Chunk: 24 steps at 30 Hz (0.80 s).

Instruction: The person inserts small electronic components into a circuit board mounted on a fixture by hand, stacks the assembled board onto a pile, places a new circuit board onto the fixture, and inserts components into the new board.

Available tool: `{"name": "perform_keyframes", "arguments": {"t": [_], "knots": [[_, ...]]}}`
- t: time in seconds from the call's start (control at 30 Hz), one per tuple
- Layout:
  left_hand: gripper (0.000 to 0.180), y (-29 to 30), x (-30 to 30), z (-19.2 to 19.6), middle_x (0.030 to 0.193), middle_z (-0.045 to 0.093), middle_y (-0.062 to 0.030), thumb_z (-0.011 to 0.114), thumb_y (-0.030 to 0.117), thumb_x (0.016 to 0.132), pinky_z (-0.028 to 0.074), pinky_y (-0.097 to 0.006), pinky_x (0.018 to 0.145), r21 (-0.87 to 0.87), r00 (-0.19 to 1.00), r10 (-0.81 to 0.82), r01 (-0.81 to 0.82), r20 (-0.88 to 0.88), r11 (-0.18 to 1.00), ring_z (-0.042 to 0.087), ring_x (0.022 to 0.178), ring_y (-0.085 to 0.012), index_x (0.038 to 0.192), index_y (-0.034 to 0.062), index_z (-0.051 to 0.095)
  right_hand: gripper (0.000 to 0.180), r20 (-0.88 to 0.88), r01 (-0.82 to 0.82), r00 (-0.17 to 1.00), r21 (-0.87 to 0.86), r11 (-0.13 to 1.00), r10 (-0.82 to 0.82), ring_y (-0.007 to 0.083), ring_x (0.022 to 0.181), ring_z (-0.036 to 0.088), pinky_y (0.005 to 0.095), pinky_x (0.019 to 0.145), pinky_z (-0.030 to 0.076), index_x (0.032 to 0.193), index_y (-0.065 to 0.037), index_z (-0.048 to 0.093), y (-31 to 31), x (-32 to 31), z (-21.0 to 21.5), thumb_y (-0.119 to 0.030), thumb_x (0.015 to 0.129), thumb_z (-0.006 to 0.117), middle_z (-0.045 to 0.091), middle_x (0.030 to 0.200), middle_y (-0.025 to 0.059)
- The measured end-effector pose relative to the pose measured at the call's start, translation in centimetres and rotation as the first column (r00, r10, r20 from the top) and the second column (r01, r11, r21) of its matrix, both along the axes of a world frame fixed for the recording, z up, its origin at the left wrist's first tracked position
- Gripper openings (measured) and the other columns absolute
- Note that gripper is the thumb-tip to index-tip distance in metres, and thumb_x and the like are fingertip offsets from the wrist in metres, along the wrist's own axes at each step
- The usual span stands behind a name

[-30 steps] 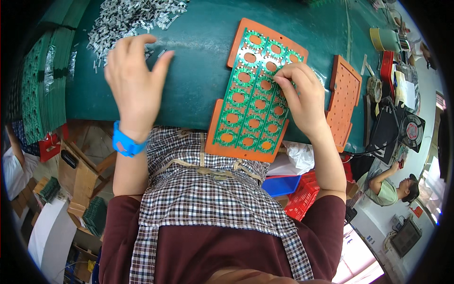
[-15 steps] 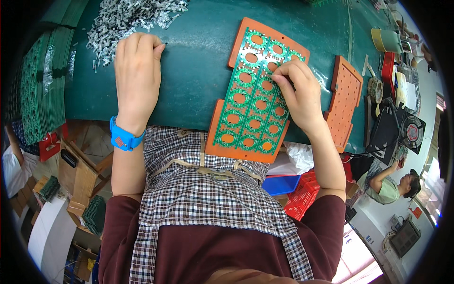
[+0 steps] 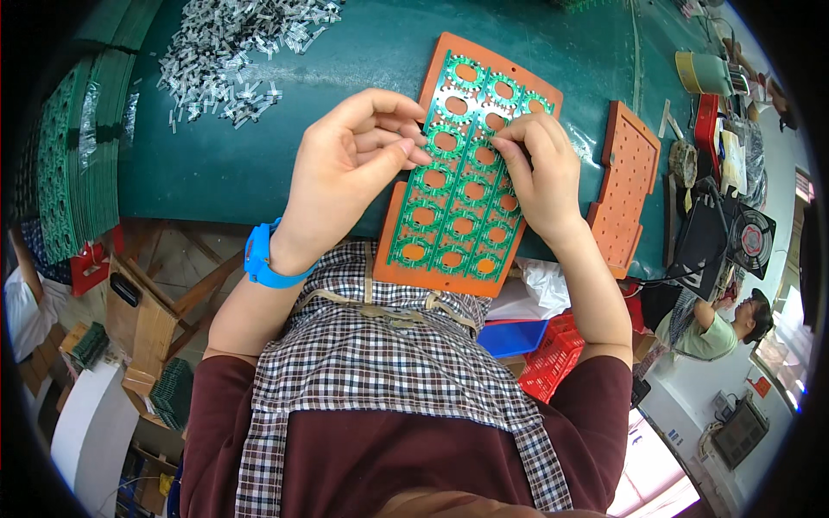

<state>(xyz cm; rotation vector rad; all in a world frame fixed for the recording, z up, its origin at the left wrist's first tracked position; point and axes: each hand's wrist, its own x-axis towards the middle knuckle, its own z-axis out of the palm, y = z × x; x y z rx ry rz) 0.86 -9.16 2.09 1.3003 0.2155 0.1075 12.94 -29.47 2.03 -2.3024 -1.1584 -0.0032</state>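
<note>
A green circuit board panel (image 3: 449,203) with rows of ring-shaped sections lies on an orange fixture plate (image 3: 423,278), which sticks out past the table's front edge. My left hand (image 3: 350,168) is at the panel's left edge, fingers curled and thumb tip close to the middle fingers; whatever they hold is too small to make out. Over the panel's upper right part, my right hand (image 3: 548,168) has thumb and forefinger pinched together at one ring, their grip hidden. Small white parts line the upper rings. A heap of small clear-and-grey parts (image 3: 229,56) lies at the far left.
Stacked green panels (image 3: 82,164) stand at the left. A second orange plate (image 3: 626,186) with small holes lies at the right, near a red tray (image 3: 708,129) and a black fan (image 3: 753,237). Below the table is a red crate (image 3: 553,354). Another person (image 3: 708,332) sits farther right.
My left hand has moved right and nearer, from beside the heap of small parts to the panel's left edge. My right hand stays at nearly the same ring. The plate has shifted very slightly left.
</note>
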Motion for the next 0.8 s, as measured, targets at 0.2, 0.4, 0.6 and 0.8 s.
{"name": "perform_keyframes", "arguments": {"t": [0.2, 0.4, 0.6, 0.8], "knots": [[0.033, -1.2, 0.2, 0.6, 0.095, 0.065, -0.0123, 0.056, -0.006, 0.088, 0.055, -0.026, 0.079, -0.105, 0.999, -0.003, -0.001, -0.035, 0.994, 0.067, 0.087, -0.016, 0.121, -0.0035, 0.051, 0.025, 0.306, -0.151, 0.942, 0.008, 0.988, 0.142, 0.0212, 0.076, 0.058, 0.0352, 0.065, 0.047, 0.089, -0.008, 0.066, -0.4, -0.9, 0.3, -0.011, 0.067, 0.077, 0.06, 0.088, 0.0046], [0.044, -2.4, 0.1, 1.5, 0.091, 0.067, -0.0104, 0.06, -0.006, 0.086, 0.054, -0.023, 0.079, 0.015, 0.992, -0.102, 0.104, -0.078, 0.994, 0.066, 0.087, -0.0136, 0.128, -0.0025, 0.046, 0.029, 0.033, -0.223, 0.975, 0.242, 0.944, 0.221, 0.021, 0.076, 0.06, 0.0323, 0.062, 0.045, 0.092, -0.008, 0.067, 0.8, -2.8, 1.6, -0.01, 0.066, 0.079, 0.061, 0.087, 0.0055], [0.048, -0.4, -0.1, 1.2, 0.095, 0.066, -0.0088, 0.064, -0.006, 0.082, 0.052, -0.023, 0.068, -0.132, 0.951, -0.29, 0.275, -0.11, 0.952, 0.062, 0.077, -0.0099, 0.127, 0.0014, 0.049, 0.015, -0.334, -0.293, 0.868, 0.253, 0.922, 0.367, 0.0244, 0.08, 0.061, 0.0332, 0.068, 0.049, 0.086, -0.006, 0.064, 1.4, -2.0, 2.9, -0.006, 0.074, 0.073, 0.061, 0.084, 0.0078], [0.037, 6.0, -1.5, 0.1, 0.103, 0.059, -0.01, 0.075, 0.021, 0.077, 0.041, -0.04, 0.087, 0.987, 0.899, 0.408, -0.137, 0.158, -0.081, 0.054, 0.097, -0.0295, 0.108, 0.0075, 0.062, 0.004, -0.177, -0.04, 0.983, -0.018, 0.999, 0.036, 0.0306, 0.084, 0.06, 0.039, 0.075, 0.048, 0.087, -0.002, 0.059, 0.6, 3.3, 2.2, -0.006, 0.086, 0.06, 0.061, 0.087, 0.0109]]}}
